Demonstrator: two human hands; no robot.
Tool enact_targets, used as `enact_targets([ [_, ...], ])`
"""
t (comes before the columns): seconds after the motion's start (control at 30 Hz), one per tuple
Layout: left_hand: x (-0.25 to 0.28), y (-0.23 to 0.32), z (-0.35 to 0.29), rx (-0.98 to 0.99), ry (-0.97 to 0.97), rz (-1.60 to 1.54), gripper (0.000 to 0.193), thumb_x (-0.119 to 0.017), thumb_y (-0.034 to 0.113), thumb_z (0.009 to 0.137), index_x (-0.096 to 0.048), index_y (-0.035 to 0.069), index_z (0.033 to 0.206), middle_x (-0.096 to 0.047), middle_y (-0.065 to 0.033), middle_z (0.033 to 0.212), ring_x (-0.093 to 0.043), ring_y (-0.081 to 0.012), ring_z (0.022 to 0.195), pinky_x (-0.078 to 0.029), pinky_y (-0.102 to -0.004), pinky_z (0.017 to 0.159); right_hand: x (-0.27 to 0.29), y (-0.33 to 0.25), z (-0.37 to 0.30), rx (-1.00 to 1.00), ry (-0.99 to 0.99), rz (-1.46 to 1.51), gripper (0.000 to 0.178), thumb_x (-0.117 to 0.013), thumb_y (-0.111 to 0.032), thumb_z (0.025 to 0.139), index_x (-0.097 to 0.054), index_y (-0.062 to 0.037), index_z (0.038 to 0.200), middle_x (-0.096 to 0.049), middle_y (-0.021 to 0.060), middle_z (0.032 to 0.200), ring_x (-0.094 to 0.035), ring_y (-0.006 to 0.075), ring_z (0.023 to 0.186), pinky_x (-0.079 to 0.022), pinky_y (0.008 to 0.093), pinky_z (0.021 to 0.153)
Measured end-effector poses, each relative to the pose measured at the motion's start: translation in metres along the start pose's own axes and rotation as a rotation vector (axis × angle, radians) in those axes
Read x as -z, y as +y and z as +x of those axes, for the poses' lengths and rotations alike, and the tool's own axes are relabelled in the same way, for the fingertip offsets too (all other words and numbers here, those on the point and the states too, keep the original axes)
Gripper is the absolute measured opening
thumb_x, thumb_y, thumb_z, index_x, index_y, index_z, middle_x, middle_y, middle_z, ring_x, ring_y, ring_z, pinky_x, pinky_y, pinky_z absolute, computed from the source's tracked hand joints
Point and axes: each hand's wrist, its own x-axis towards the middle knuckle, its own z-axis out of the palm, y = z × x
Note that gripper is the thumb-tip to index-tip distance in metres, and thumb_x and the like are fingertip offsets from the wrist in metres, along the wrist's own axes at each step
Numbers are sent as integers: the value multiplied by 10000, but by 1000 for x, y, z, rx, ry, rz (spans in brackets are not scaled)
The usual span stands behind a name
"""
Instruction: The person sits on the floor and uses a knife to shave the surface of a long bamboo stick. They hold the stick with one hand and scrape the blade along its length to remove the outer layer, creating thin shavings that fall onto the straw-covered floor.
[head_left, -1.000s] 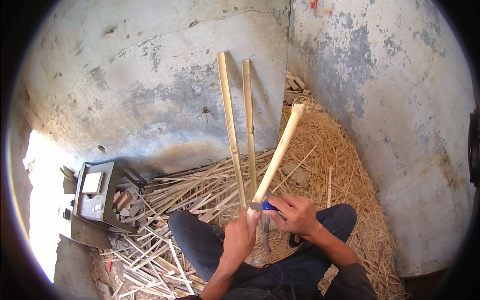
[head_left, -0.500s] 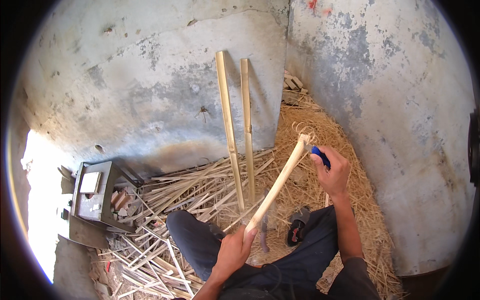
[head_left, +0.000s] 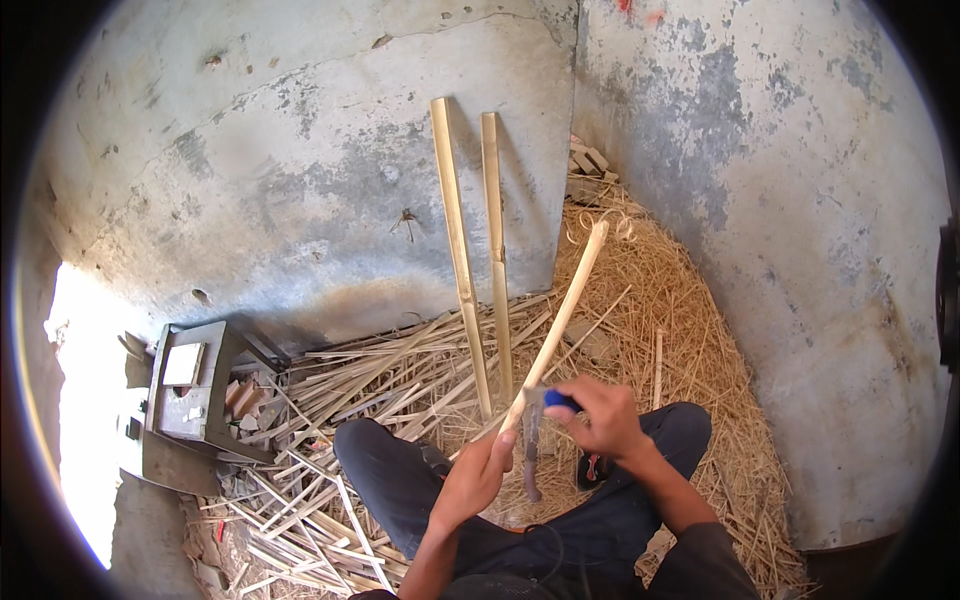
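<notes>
My left hand (head_left: 472, 482) is closed around the lower end of a long, pale split-bamboo strip (head_left: 562, 318). The strip slants up and away to the right, and thin curled shavings (head_left: 622, 228) cling to its far end. In my right hand (head_left: 606, 418) is a small knife with a blue handle (head_left: 562, 401). Its blade meets the strip's right side just above my left hand, though blur softens the blade's outline. On the ground between my legs lies a long tool (head_left: 532, 470) with a brownish handle, partly hidden behind the knife.
Two long bamboo pieces (head_left: 460, 262) lean on the wall ahead. Split strips (head_left: 370, 385) litter the ground at left, beside a small worn table (head_left: 200, 385). Straw-like shavings (head_left: 690, 330) heap up in the corner and along the right wall (head_left: 790, 280).
My right hand has come down with the knife from the strip's far end to near my left hand. The strip's far end has risen slightly, its shavings still attached.
</notes>
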Motion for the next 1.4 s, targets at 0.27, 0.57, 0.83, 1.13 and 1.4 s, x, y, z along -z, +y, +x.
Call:
enact_targets([
  [0.27,-5,7,10,-60,1,-121,520,-395,372,1227,-571,-9,919,-528,-25,750,-462,-130,695,-436,-337,652,-9,-26,-7,19,-72,-96,313,-825,-328,942,-766,-77,1119,-698,56,847,-711,247,653,-558,377,566],
  [0.57,-11,5,12,-27,35,-91,528,-401,373,1223,-588,-10,911,-549,-38,735,-505,-143,685,-449,-344,657,-12,-27,-4,-2,-6,-142,281,-841,-322,920,-786,-103,1086,-668,38,779,-683,239,612,-530,370,536],
  [0.83,-7,10,6,7,91,-29,532,-436,390,1205,-615,-32,934,-558,-122,684,-535,-249,631,-454,-432,638,-9,-25,4,68,-28,-165,251,-836,-325,914,-792,-133,1070,-642,22,752,-645,216,568,-498,362,510],
  [1.13,-17,-5,-30,150,34,91,533,-466,398,1190,-619,-57,959,-591,-218,706,-571,-390,640,-477,-507,681,27,38,46,-221,264,-242,320,-781,-344,1008,-800,-37,1093,-789,126,945,-755,277,706,-595,380,632],
  [1.4,-6,-16,-40,161,23,110,516,-460,369,1198,-600,-36,911,-570,-138,685,-560,-267,634,-493,-434,665,32,63,51,-138,167,-327,372,-753,-405,1029,-802,-43,1094,-804,130,964,-783,282,756,-599,367,648],
])
